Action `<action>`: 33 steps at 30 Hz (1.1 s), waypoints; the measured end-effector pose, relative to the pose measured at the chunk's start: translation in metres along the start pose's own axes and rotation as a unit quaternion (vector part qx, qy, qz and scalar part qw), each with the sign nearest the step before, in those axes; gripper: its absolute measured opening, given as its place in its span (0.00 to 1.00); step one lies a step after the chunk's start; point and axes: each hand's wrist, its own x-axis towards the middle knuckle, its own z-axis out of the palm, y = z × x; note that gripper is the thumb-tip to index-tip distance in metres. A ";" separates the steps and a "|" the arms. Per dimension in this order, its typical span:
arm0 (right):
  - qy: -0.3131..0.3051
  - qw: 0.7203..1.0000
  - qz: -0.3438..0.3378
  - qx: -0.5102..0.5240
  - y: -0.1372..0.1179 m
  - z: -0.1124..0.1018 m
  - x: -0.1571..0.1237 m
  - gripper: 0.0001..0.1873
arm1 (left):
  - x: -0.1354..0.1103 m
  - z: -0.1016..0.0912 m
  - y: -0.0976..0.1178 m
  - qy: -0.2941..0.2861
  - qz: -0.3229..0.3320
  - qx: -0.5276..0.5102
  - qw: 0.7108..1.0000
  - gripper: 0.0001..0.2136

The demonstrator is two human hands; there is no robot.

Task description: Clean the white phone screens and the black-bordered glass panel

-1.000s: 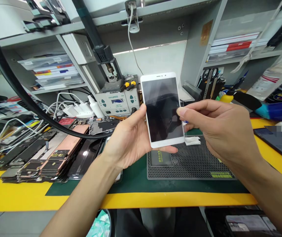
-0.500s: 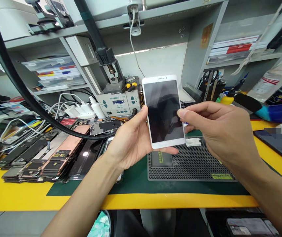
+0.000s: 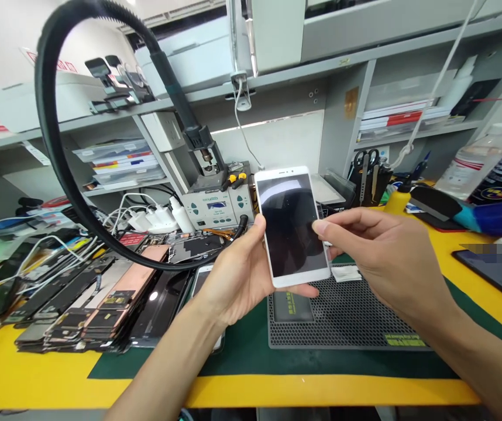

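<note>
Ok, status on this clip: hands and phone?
Left hand cradling white smartphone, screen dark. Right hand, thumb at its right edge. Black rework-station hose arcs beside left hand; grey perforated repair mat below.

My left hand (image 3: 237, 280) cups upward with its thumb raised and fingers curled, while my right hand (image 3: 387, 263) reaches across from the side, fingers stretched forward

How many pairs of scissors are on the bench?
1: a pair of scissors standing in the black tool holder at the back right. More could hide among its tools.
</note>
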 end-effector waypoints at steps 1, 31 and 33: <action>-0.001 1.000 0.002 0.000 0.000 0.000 0.000 0.11 | 0.000 0.000 0.000 -0.002 0.001 0.003 1.000 0.24; -0.031 0.998 0.050 0.015 -0.002 0.001 0.002 0.13 | -0.001 0.004 -0.007 0.063 0.051 0.080 0.993 0.18; -0.042 0.997 0.058 0.018 -0.002 -0.001 0.003 0.14 | -0.001 0.004 -0.007 0.060 0.053 0.077 0.994 0.18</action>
